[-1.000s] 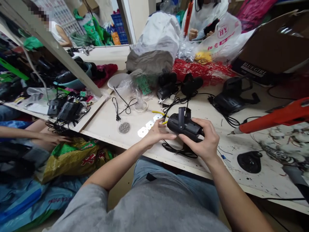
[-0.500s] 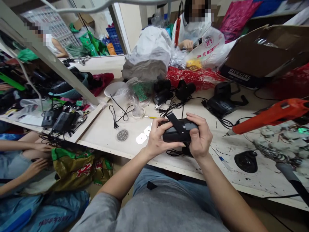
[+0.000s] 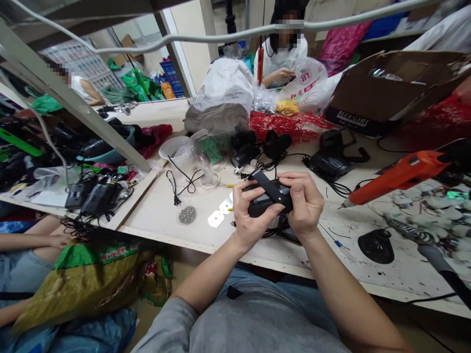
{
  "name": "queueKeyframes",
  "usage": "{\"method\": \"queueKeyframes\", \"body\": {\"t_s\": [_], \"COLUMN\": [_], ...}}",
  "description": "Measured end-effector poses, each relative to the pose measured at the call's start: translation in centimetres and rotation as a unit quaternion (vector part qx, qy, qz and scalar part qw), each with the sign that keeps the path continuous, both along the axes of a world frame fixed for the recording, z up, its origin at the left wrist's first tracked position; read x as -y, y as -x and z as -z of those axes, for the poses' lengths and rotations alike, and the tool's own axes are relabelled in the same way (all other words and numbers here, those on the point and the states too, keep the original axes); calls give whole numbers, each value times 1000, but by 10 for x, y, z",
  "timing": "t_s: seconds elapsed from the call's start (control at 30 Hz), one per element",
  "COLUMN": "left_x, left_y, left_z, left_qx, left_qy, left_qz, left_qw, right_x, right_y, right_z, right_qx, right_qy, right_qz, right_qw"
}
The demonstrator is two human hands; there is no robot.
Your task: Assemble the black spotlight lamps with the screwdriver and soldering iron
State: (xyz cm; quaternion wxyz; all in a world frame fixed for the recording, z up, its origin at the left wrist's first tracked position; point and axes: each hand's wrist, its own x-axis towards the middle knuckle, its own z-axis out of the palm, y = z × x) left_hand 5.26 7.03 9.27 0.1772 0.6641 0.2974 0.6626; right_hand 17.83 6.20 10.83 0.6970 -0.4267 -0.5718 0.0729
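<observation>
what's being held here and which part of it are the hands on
Both hands hold a black plastic light housing with a flat bracket across it. The left hand grips its left end, the right hand its right end.

The stage light's bracket (upright before) now lies folded down.

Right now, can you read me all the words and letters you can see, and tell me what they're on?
"BLUE GIRL" on the black box under the cardboard box.
"HY" on the white plastic bag.
Red characters on that bag: too small to read.
Characters on the green band of the yellow-green sack: too blurred to read.
No text shows on the black housing in the hands.
</observation>
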Motion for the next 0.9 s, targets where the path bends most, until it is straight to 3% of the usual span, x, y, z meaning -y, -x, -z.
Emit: {"method": "queueKeyframes", "body": {"t_s": [0.17,0.3,0.4,0.53,0.63,0.73,0.8,0.83,0.9], "left_x": [-1,-8,-11,-14,-19,-23,-19,-14,-1], "left_y": [0,5,6,1,-2,-3,-5,-7,-10], "left_z": [2,1,2,8,12,13,13,12,9], "left_qx": [-2,-2,12,37,60,105,170,210,284], "left_qy": [23,74,52,-35,-26,61,170,241,390], "left_qz": [1,73,108,46,37,68,93,114,179], "left_qw": [1000,995,993,998,997,990,966,941,858], "right_x": [-2,0,0,-4,-5,-3,-2,-2,-1], "right_y": [0,-1,1,5,7,5,3,3,3], "right_z": [6,8,8,10,10,7,6,7,12], "right_qx": [13,-15,-45,-71,-65,-29,20,53,136], "right_qy": [8,-4,-10,21,33,18,-8,-28,-69], "right_qz": [27,45,48,27,28,41,79,108,165], "right_qw": [1000,999,998,997,997,999,997,992,975]}}
